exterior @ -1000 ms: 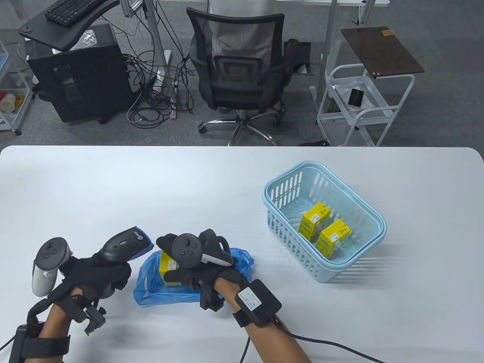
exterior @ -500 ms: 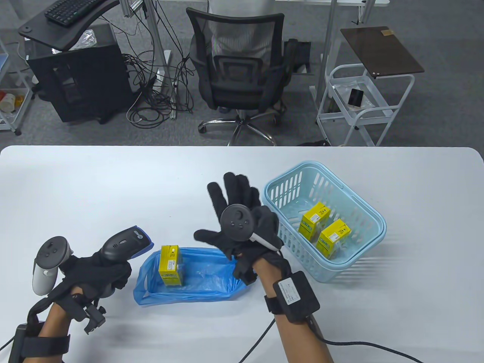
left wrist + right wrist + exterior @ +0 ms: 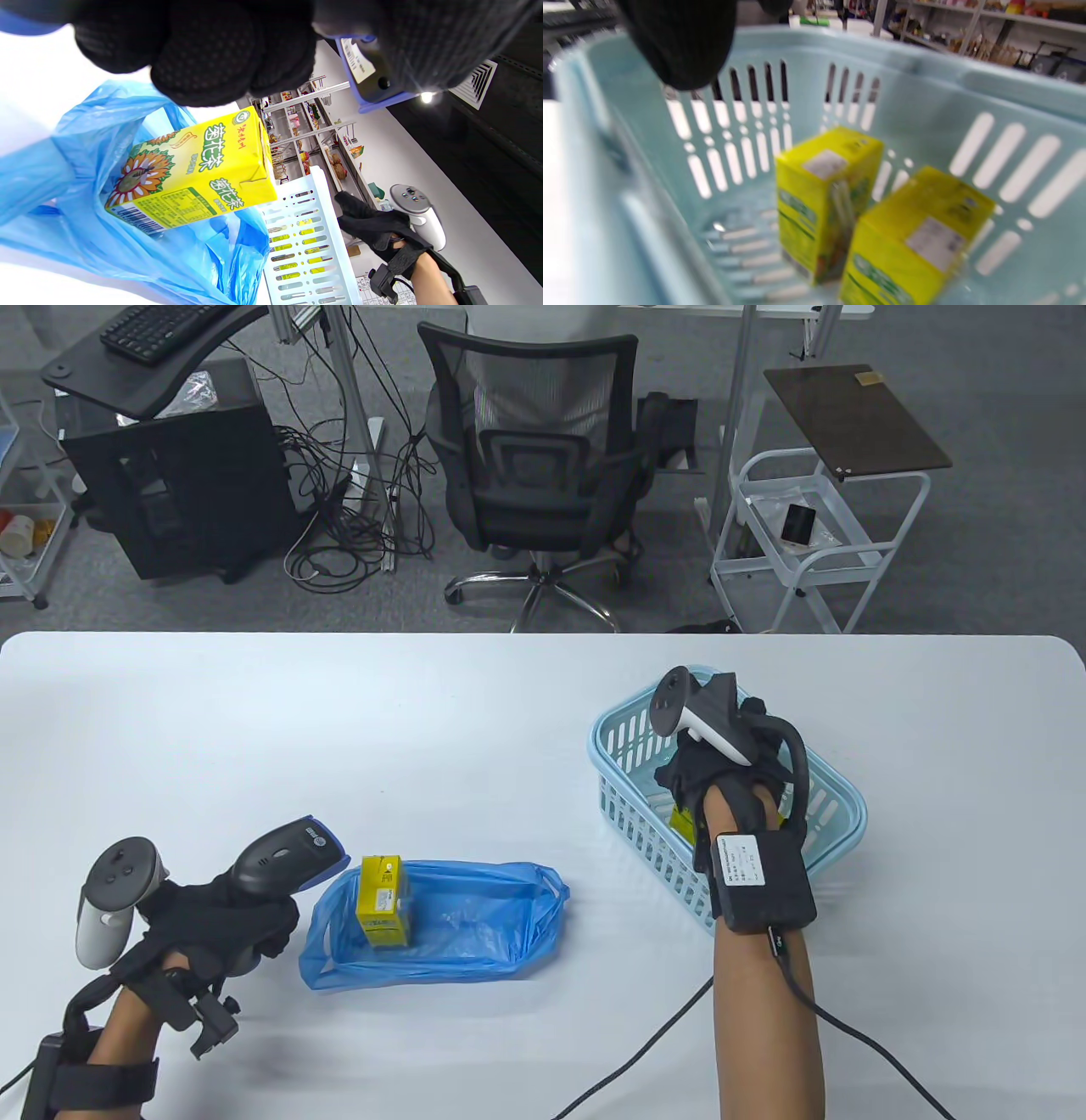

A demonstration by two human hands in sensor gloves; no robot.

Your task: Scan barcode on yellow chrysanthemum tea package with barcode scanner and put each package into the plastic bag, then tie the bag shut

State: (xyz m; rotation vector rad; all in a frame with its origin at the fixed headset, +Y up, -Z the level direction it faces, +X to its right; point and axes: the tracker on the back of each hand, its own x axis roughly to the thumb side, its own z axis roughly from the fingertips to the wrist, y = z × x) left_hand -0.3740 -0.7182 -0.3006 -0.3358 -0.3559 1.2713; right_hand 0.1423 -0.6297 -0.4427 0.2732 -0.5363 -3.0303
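Observation:
My left hand [image 3: 242, 929] grips the grey and blue barcode scanner [image 3: 284, 853] at the table's front left, its head aimed toward the blue plastic bag [image 3: 475, 925]. The bag lies with its mouth spread, and one yellow tea package [image 3: 383, 899] stands inside it; the left wrist view shows this package [image 3: 191, 169] close up. My right hand [image 3: 721, 768] reaches down into the light blue basket [image 3: 624, 721], fingers relaxed and holding nothing. Two yellow packages [image 3: 823, 199] [image 3: 916, 241] stand on the basket floor just below a fingertip [image 3: 683, 42].
The basket sits at the table's right, about a hand's width from the bag. A black cable [image 3: 645, 1052] trails from my right wrist across the table's front. Beyond the far edge stand an office chair [image 3: 534, 458] and a white cart [image 3: 806, 534].
My right hand let go of the package in the bag, rose with spread fingers, then moved right and down into the basket. My left hand with the scanner barely moved.

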